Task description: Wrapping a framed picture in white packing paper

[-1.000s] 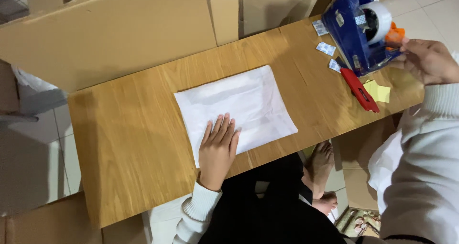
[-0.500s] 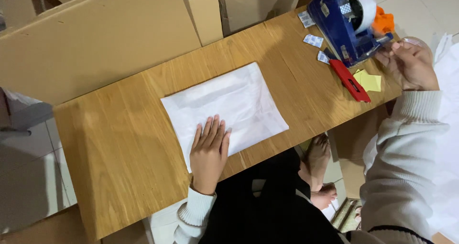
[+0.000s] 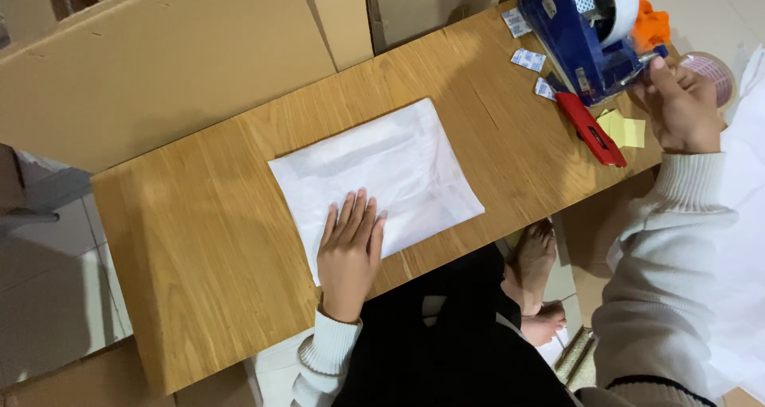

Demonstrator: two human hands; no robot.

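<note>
A flat white mailer bag (image 3: 390, 164) lies in the middle of the wooden table (image 3: 183, 239). My left hand (image 3: 349, 251) rests flat on the bag's near corner, fingers stretched out, holding nothing. My right hand (image 3: 681, 108) is at the table's far right. Its thumb and fingers pinch the tape end at the cutter tip of a blue tape dispenser (image 3: 578, 36), which carries a large tape roll (image 3: 617, 4). Whether a strip is pulled out I cannot make out.
A red box cutter (image 3: 590, 128) and yellow sticky notes (image 3: 624, 129) lie beside the dispenser, with small white packets (image 3: 528, 59) behind it. A second clear tape roll (image 3: 713, 68) sits under my right hand. Large cardboard boxes (image 3: 159, 64) stand behind the table. Bare feet (image 3: 535, 255) show below its edge.
My left hand stays flat on the white bag. My right hand has closed in on the dispenser's cutter tip. The view has shifted slightly.
</note>
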